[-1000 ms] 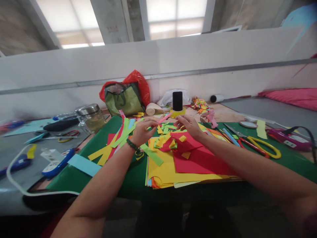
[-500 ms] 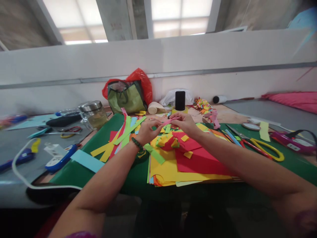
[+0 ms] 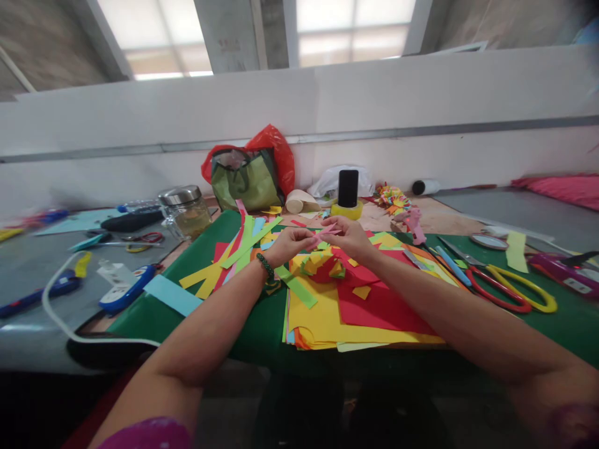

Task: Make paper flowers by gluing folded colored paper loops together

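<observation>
A small pink paper piece (image 3: 325, 233) is pinched between my two hands, above the middle of the work surface. My left hand (image 3: 292, 244), with a dark beaded bracelet at the wrist, grips its left end. The fingers of my right hand (image 3: 350, 238) close on its right side. Below them a clump of red, yellow and green paper (image 3: 322, 267) rests on stacked yellow sheets (image 3: 309, 318) and red sheets (image 3: 374, 308). Long colored paper strips (image 3: 238, 252) lie left of my left hand.
Scissors with red and yellow handles (image 3: 519, 288) and a pink glue gun (image 3: 414, 226) lie to the right. A glass jar (image 3: 187, 215) stands at left, near a blue-and-white device (image 3: 128, 290). Behind are a green bag (image 3: 246, 181) and a phone (image 3: 348, 188) on a yellow tape roll (image 3: 346, 211).
The whole scene has shifted slightly to the right as the head turned. My hands still hold the pink paper, which now shows crossing, pointed ends between the fingers.
</observation>
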`<state>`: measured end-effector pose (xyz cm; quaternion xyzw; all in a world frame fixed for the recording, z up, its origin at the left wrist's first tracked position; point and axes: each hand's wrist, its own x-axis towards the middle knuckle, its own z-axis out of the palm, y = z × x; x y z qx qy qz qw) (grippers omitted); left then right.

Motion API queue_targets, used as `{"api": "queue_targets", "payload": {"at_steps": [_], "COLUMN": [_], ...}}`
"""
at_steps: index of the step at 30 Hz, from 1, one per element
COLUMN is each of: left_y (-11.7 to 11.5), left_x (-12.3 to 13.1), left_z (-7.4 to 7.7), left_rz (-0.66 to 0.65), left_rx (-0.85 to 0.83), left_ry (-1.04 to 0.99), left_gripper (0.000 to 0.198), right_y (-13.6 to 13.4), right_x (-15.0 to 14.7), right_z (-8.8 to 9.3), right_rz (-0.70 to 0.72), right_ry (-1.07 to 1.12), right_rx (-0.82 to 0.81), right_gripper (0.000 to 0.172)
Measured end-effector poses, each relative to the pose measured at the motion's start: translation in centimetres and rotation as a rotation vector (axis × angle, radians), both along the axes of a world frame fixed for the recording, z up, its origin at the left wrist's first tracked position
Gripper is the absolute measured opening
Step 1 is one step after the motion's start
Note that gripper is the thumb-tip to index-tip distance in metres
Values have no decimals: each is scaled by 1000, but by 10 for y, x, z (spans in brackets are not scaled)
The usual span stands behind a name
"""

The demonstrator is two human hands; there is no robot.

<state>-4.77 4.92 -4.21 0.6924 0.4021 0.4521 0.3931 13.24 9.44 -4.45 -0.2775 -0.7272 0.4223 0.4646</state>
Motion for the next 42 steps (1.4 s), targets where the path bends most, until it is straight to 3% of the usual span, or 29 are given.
{"api": "queue_targets", "payload": {"at_steps": [10, 17, 19, 22, 26, 33, 37, 42], "left_y": [0, 5, 8, 15, 23, 29, 31, 32], "left_x": [-1, -5, -9, -22, -43, -49, -51, -75], "left_z": [0, -5, -5, -6, -15, -30, -25, -12], "left_rz": [-53, -20, 119, 427, 623, 726, 756, 874], "left_rx": [-79, -103, -94, -91, -149, -191, -111, 51], "left_ry": [-64, -56, -69, -72, 31, 235, 244, 238], "left_gripper": [42, 37, 34, 26, 19, 11, 7, 14], "right_y": [2, 3, 7, 16, 24, 15, 12, 15], "right_x": [0, 2, 3, 8, 12, 7, 6, 7], "right_z": [-1, -3, -5, -10, -15, -15, -14, -15], "right_rz": [70, 36, -19, -123, -184, -150, -149, -165], "right_ry": [195, 238, 247, 275, 238, 179, 168, 172], "right_rx": [-344, -423, -429, -404, -330, -285, -270, -261], "right_gripper": [41, 40, 38, 36, 34, 30, 27, 24]}}
